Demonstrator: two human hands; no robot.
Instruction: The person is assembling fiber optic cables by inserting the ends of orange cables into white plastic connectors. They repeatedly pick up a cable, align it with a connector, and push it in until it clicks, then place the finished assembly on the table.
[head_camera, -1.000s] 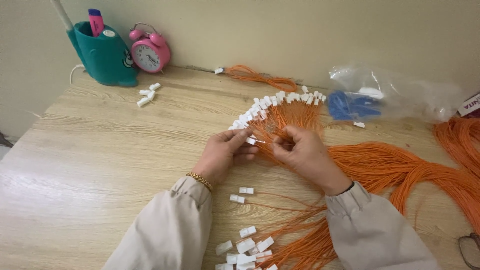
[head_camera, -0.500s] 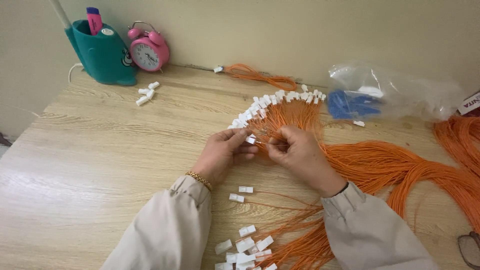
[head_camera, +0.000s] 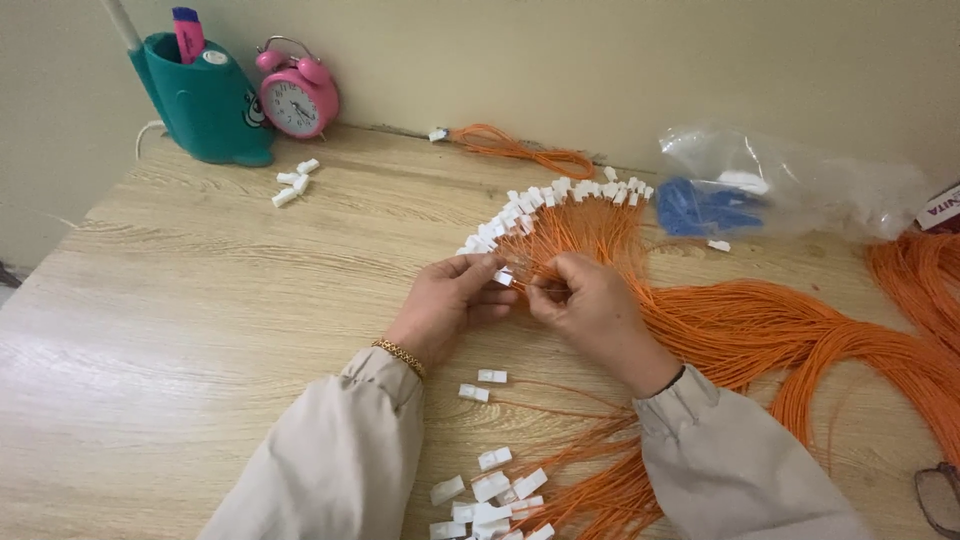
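Camera moved nearer; wooden table (head_camera: 200, 330) meets beige wall (head_camera: 600, 70).

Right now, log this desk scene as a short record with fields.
left hand: pinches a small white connector at its fingertips
right hand: pinches thin orange wires beside that connector
fanned row: white connectors on wire ends, arcing beyond the hands
loose connectors: pile at the near edge, between the sleeves
wire bundle: orange, sweeping right
back left: teal holder, pink alarm clock
back right: clear plastic bag
surface: wooden table
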